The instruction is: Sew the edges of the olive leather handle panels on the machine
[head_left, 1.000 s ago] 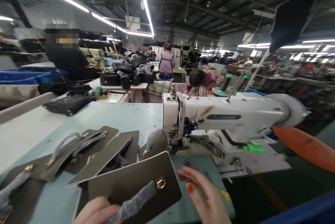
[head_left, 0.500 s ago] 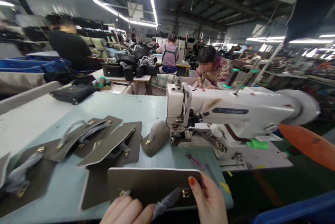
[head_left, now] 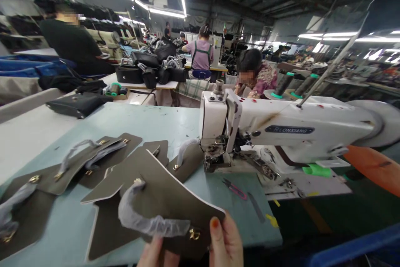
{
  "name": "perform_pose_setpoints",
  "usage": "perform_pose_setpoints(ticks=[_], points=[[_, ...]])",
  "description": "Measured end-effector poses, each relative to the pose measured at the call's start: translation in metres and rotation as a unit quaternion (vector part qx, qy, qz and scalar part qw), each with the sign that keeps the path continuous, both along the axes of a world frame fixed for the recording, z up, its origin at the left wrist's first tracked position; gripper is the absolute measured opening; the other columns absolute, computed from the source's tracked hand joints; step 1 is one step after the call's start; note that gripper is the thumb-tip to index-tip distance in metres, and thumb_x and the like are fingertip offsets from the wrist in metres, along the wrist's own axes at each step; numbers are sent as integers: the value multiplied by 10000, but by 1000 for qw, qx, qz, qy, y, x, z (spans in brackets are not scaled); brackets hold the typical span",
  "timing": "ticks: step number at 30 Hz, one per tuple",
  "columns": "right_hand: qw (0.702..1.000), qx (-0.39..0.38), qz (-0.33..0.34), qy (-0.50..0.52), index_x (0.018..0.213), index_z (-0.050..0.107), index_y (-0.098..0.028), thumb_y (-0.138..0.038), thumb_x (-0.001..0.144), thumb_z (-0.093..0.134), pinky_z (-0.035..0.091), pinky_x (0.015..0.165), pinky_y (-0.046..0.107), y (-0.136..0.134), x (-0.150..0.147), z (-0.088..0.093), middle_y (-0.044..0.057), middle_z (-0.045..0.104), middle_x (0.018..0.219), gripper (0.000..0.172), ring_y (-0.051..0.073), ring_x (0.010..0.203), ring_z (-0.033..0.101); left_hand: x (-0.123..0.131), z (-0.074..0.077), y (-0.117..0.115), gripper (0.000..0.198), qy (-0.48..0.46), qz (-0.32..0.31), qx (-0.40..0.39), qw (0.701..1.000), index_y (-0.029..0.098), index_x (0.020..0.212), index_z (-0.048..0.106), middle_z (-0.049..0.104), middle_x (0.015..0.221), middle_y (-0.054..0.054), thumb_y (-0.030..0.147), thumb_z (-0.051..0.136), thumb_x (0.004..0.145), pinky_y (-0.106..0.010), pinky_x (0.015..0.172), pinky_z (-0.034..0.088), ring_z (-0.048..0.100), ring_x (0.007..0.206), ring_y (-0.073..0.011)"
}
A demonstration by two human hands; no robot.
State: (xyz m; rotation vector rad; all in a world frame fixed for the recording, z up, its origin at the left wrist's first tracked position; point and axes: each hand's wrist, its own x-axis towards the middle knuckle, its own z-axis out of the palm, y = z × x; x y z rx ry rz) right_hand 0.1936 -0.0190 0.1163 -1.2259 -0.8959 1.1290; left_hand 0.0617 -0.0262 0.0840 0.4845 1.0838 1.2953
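A dark olive bag panel (head_left: pixel 175 196) with a pale edge is held up slanting at the table's front. My right hand (head_left: pixel 225 240) is closed on its right end, thumb on the face and fingers behind. My left hand (head_left: pixel 158 254) grips its lower edge, the thumb against the plastic-wrapped handle (head_left: pixel 156 224). That handle curves between two gold fittings, the right fitting (head_left: pixel 194 233) close to my right hand. Similar panels with wrapped handles (head_left: pixel 78 156) lie overlapping to the left. Another panel (head_left: pixel 187 160) rests beside the sewing machine's needle area.
A white sewing machine (head_left: pixel 287 121) stands at the right. Pink-handled thread snips (head_left: pixel 235 188) and a flat blade-like strip (head_left: pixel 256 207) lie before it. A black bag (head_left: pixel 75 105) sits at the left. Co-workers sit beyond, near piled black bags (head_left: pixel 150 65).
The panel has tilted, its left end rising, and its wrapped handle now shows more fully. My right hand has shifted left and slightly down; my left hand sits lower in view.
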Motion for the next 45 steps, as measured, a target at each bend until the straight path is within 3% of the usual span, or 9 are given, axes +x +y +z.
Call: perform_pose_setpoints(ticks=[2, 5, 11, 20, 26, 33, 37, 42, 45], points=[[998, -37, 34, 40, 947, 698, -182, -658, 778, 597, 542, 651, 300, 8, -1, -3, 89, 693, 818, 515, 223, 727, 645, -9, 8, 25, 422, 18, 23, -28, 999, 385, 1142, 642, 723, 1121, 8, 573, 629, 764, -387, 892, 567, 613, 1143, -300], [993, -72, 96, 1, 741, 653, -157, -620, 805, 594, 486, 570, 232, 28, 11, -3, 39, 625, 646, 471, 160, 603, 590, -26, 22, 63, 536, 12, 29, -45, 998, 298, 1189, 614, 716, 1141, -7, 394, 777, 688, -338, 858, 582, 652, 1081, -280], [971, -85, 192, -111, 612, 610, -133, -595, 901, 458, 386, 502, 183, 74, 26, -7, 25, 578, 544, 565, 99, 501, 516, -36, 40, 134, 521, 6, -89, -45, 995, 145, 1112, 666, 751, 1021, -111, 337, 819, 653, -343, 755, 605, 707, 930, -306], [978, -85, 149, -115, 651, 562, -146, -570, 928, 433, 373, 449, 163, 104, 20, -30, -19, 523, 511, 522, 71, 437, 478, -34, 30, 197, 405, 54, -189, -23, 980, 118, 1061, 691, 771, 895, -105, 282, 772, 700, -385, 712, 608, 732, 765, -284], [986, -91, 127, -58, 627, 531, -149, -623, 883, 460, 376, 413, 154, 109, 16, -29, -17, 533, 528, 543, 58, 411, 466, -29, 36, 211, 329, 95, -183, -25, 978, 100, 841, 727, 766, 767, -91, 325, 791, 609, -388, 669, 609, 725, 743, -306], [990, -85, 102, -53, 634, 515, -155, -623, 881, 459, 406, 443, 165, 106, 10, -29, -17, 546, 566, 533, 63, 427, 511, -33, 31, 217, 398, 88, -225, -24, 970, 112, 1004, 699, 765, 847, -92, 307, 759, 662, -382, 682, 601, 720, 777, -291], [991, -73, 98, -52, 642, 508, -157, -612, 886, 459, 408, 446, 163, 105, 10, -29, -27, 534, 567, 519, 59, 419, 512, -37, 33, 203, 350, 89, -234, -62, 966, 168, 1018, 676, 765, 878, -67, 269, 742, 689, -329, 620, 594, 716, 713, -242], [992, -73, 91, -54, 656, 513, -156, -624, 859, 486, 405, 421, 158, 106, 9, -27, -36, 516, 561, 511, 60, 409, 503, -39, 44, 178, 364, 139, -368, -54, 918, 129, 959, 694, 748, 886, -118, 451, 661, 792, -212, 486, 525, 694, 676, -197], [993, -71, 83, -40, 672, 525, -152, -625, 836, 519, 415, 403, 161, 105, 8, -29, -35, 519, 563, 501, 63, 405, 492, -39, 45, 174, 474, 200, -423, -16, 884, 84, 818, 709, 722, 742, -125, 544, 598, 816, -153, 366, 383, 564, 467, -98]])
